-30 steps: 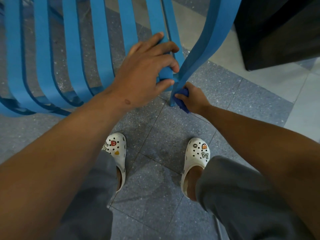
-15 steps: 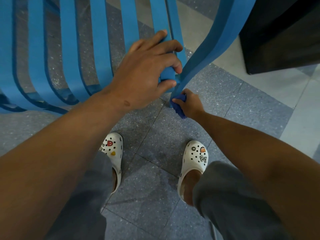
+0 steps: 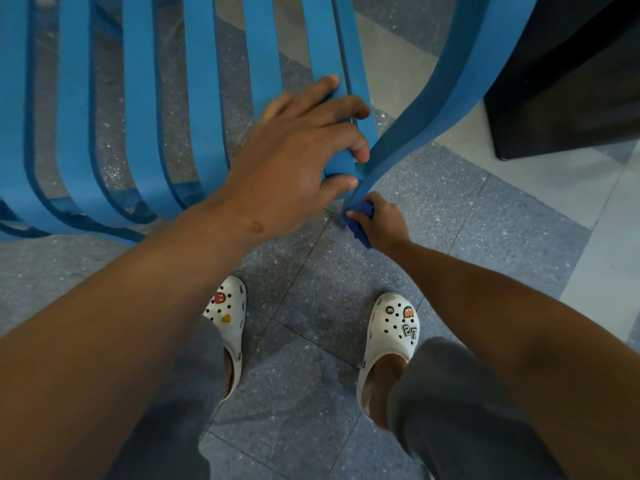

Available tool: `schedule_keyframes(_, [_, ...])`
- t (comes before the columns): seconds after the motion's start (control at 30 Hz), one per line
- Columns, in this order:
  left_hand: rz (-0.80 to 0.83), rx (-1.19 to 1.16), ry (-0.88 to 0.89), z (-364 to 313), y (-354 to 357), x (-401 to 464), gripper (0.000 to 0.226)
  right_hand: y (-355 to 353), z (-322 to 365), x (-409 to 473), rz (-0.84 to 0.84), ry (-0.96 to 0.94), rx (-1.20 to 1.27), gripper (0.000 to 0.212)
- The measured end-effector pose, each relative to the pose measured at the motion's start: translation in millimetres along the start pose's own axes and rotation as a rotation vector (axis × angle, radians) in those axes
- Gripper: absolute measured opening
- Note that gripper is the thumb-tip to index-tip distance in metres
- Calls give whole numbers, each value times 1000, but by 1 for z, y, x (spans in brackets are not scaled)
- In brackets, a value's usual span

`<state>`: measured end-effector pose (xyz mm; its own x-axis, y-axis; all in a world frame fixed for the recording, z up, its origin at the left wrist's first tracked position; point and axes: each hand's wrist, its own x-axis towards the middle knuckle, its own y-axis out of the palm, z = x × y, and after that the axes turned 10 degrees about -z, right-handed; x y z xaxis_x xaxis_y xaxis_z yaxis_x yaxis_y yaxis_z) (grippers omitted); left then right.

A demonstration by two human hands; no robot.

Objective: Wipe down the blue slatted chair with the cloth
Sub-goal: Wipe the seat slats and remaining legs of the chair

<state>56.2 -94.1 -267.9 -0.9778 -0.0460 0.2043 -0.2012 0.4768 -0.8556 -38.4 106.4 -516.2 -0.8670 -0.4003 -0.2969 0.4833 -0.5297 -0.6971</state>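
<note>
Left hand (image 3: 294,157) gripped chair (image 3: 204,98) front edge, steadying; right hand (image 3: 379,221) clenched cloth (image 3: 360,225) against leg foot, wiping.

Indoor public-type space: speckled terrazzo floor tiles (image 3: 311,271), blue slatted chair (image 3: 204,98).

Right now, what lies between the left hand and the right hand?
In the head view, the chair's curved side band runs down between the left hand and the right hand, whose cloth touches its lower end.
</note>
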Motion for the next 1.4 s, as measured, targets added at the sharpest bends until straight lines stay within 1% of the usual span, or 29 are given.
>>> schedule_keyframes(0.13, [-28,2,9,-1,1,0,25,19,-9,9,75,98,-134,22])
schedule_keyframes(0.2, [-24,3,2,-2,1,0,25,22,-8,12,114,147,-142,18])
schedule_keyframes(0.27, [-16,0,-10,-3,1,1,25,22,-6,12,122,156,-160,15])
schedule_keyframes(0.37, [-22,-11,-10,-4,-1,1,26,17,-7,5,83,57,-144,15])
schedule_keyframes(0.43, [-21,-6,-15,-5,-1,1,26,11,-11,2,48,-19,-145,19])
schedule_keyframes(0.5, [-23,6,-13,-4,-1,1,26,12,-17,5,46,-44,-150,25])
schedule_keyframes(0.6, [-28,15,2,-4,1,0,26,21,-20,10,72,5,-197,25])
schedule_keyframes(0.77, [-32,23,8,-3,1,0,26,36,-18,19,141,183,-190,11])
schedule_keyframes(0.83, [-30,19,12,-3,1,1,25,36,-16,20,149,209,-208,16])
schedule_keyframes(0.9, [-28,18,9,-3,1,0,25,33,-14,19,146,188,-220,22])
schedule_keyframes(1.1, [-2,10,-5,-3,-1,1,25,-7,10,-1,63,82,-13,19])
schedule_keyframes(1.2, [5,-7,-20,-5,-4,1,25,-41,28,-7,-19,-37,33,24])
schedule_keyframes(1.3, [17,-11,-33,-8,-6,1,25,-70,44,-15,-61,-136,139,19])
schedule_keyframes(1.4, [27,-6,-42,-8,-7,1,26,-78,50,-21,-99,-141,216,18])
